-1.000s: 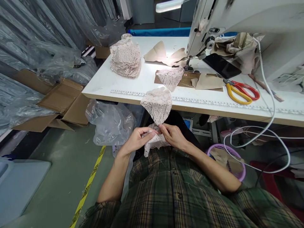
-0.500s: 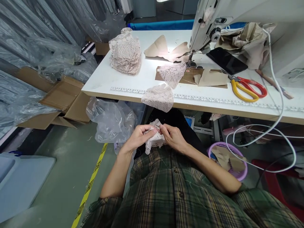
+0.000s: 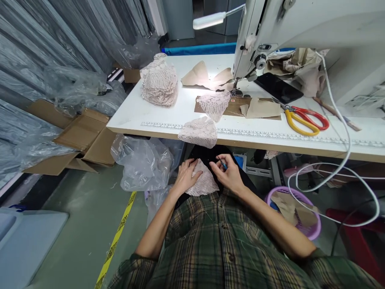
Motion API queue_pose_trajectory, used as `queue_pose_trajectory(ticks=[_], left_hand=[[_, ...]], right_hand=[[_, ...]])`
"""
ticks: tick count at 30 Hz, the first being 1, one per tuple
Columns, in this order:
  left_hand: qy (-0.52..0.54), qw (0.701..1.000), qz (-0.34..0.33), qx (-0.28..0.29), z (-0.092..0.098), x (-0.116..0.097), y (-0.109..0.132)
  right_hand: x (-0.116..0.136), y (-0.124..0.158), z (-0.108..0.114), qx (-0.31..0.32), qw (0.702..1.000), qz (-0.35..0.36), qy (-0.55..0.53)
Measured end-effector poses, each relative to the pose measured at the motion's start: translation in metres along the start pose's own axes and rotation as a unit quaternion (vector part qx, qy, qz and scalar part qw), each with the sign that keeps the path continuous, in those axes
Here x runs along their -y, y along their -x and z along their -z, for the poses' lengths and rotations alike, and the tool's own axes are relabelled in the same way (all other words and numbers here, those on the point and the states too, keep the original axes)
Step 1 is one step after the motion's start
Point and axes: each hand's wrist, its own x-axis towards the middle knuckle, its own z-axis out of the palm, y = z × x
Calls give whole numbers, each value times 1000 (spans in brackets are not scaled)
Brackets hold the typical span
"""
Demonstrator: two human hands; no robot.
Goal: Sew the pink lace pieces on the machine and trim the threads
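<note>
A pale pink lace piece [image 3: 204,182] lies spread over my dark-clad lap, its scalloped edge toward me. My left hand [image 3: 185,176] rests on its left side, fingers stretched out and thumb apart across the lace. To the right of the piece, my right hand [image 3: 230,174] is raised, its fingers closed on a small blue-handled tool [image 3: 223,163] with a thin dark tip. The tool's exact kind is too small to make out. Another lace piece [image 3: 200,132] hangs over the table's front edge, overlapped by a further lace piece [image 3: 215,103] near the needle.
A sewing machine [image 3: 249,52] stands on the white table [image 3: 126,116], with a lace stack [image 3: 159,82] at left. Scissors [image 3: 303,120], a black phone [image 3: 279,87] and a white cable [image 3: 333,92] lie at right. A purple basket [image 3: 314,233] is on the floor.
The lace on my lap has gone from bunched between both hands to spread flat. My right hand has moved away to the right, and the blue-handled tool now shows in it. The view has tilted up slightly.
</note>
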Motion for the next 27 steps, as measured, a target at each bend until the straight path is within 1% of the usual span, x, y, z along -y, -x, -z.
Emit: queue_pose_trajectory(ticks=[2, 4, 6, 7, 8, 9, 11, 12, 13, 14, 15, 16, 17, 18, 19, 21, 23, 24, 27], left_hand=[[10, 1000, -4, 4, -3, 5, 1], [53, 999, -3, -8, -1, 6, 1], [144, 989, 2, -27, 4, 4, -2], [212, 977, 4, -28, 8, 2, -4], [292, 956, 5, -21, 12, 0, -7], [376, 926, 8, -10, 16, -3, -9], [528, 849, 19, 26, 26, -9, -15], [586, 809, 26, 41, 31, -12, -19], [631, 773, 33, 51, 36, -15, -22], [663, 745, 39, 59, 41, -18, -26], [684, 725, 42, 70, 45, -21, -30], [694, 713, 43, 84, 50, -24, -33], [695, 711, 40, 100, 55, -28, -36], [686, 718, 36, 117, 60, -31, -39], [666, 733, 35, 131, 64, -35, -40], [610, 779, 44, 140, 71, -42, -41], [555, 819, 66, 131, 76, -48, -39], [535, 832, 77, 125, 78, -50, -37], [491, 859, 91, 112, 80, -53, -31]], right_hand=[[6, -13, 2, -25, 999, 3, -47], [14, -24, 1, -16, 997, 8, -80], [22, -29, -3, -8, 994, 17, -106], [25, -29, -5, -7, 993, 21, -116], [28, -27, -6, -5, 992, 24, -124], [31, -24, -7, 2, 991, 26, -130], [35, -13, -6, 34, 990, 30, -135], [37, -7, -4, 55, 989, 32, -133], [39, 0, -1, 78, 988, 33, -128], [40, 7, 2, 104, 986, 37, -122], [42, 13, 5, 135, 983, 44, -114], [43, 18, 8, 169, 978, 54, -107], [44, 22, 12, 204, 971, 67, -100], [44, 25, 15, 236, 964, 80, -91], [44, 28, 18, 260, 958, 92, -80], [42, 28, 23, 287, 951, 101, -54], [40, 24, 27, 276, 956, 89, -34], [38, 20, 29, 258, 963, 76, -28], [34, 4, 30, 194, 980, 35, -15]])
